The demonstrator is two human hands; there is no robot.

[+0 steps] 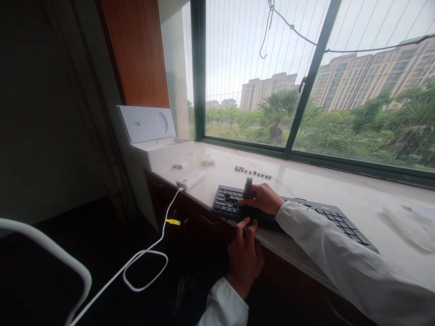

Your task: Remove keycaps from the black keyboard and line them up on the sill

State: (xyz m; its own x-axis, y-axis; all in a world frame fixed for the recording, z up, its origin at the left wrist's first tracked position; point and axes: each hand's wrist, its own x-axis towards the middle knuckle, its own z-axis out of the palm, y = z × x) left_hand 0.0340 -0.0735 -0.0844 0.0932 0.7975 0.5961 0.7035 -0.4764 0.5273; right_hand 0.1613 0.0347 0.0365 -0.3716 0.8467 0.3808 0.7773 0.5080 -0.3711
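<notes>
White cable point(85, 280) | right grip point(265, 198): pinching keycap puller point(248, 187), over keyboard point(340, 220) | left grip point(245, 256): loosely spread, at its edge

Daylight thru window point(307, 77) – L side v. dark, edges soft w/ distortion.

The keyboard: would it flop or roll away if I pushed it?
The keyboard probably wouldn't flop, since it lies straight like a stiff board. It likely wouldn't roll either, being wide and flat. But it might tip off if pulled toward the person, because its front lies close to the edge of the counter.
</notes>
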